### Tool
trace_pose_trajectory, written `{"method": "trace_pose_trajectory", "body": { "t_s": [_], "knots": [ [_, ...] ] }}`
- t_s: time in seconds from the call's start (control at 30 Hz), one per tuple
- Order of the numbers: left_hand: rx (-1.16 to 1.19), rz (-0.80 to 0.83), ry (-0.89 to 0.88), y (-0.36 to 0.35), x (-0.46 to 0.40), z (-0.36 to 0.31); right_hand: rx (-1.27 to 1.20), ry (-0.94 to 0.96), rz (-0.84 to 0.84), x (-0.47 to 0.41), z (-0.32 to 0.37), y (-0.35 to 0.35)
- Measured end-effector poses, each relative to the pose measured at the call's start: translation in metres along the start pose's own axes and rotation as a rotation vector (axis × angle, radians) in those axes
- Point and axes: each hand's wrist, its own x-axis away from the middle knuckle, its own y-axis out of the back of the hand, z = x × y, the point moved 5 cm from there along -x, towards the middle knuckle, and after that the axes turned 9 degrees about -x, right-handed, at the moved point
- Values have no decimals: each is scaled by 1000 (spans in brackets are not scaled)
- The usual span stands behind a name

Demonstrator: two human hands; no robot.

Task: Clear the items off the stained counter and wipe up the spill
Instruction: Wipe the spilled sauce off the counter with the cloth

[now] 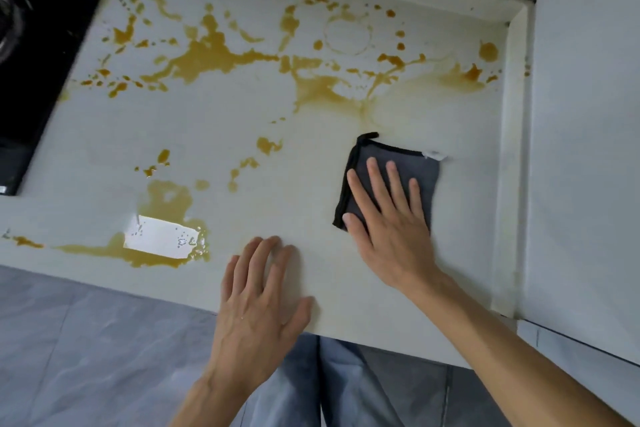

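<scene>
A folded grey microfibre cloth with black edging [414, 170] is pressed flat onto the pale white desk [311, 163] near its right edge, under the straight, spread fingers of the right hand [388, 218]. The left hand [259, 302] is laid palm down and released on bare desk at the front edge, nothing being held. An orange-brown liquid spill [214, 55] is spread in pools and splashes across the back and front left of the desk. A black glass hob [41, 55] is set at the left edge.
</scene>
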Motion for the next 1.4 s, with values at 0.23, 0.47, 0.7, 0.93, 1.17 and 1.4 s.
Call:
{"method": "trace_pose_trajectory", "body": {
  "t_s": [0.23,0.47,0.7,0.93,1.17,1.4],
  "knots": [
    [9,8,0,3,0,1,-12,81,72,-120,15,15],
    [68,-14,7,2,1,1,-11,-46,47,-64,48,5],
    [92,-38,-1,0,-1,2,-22,261,123,-103,157,-20],
    [102,-22,-4,3,-2,2,-49,-15,56,-148,78,10],
    [81,-43,-31,-3,1,3,-29,56,89,-65,108,-15],
    [76,-67,-43,-5,0,6,-89,-72,73,-176,39,21]
  ]
}}
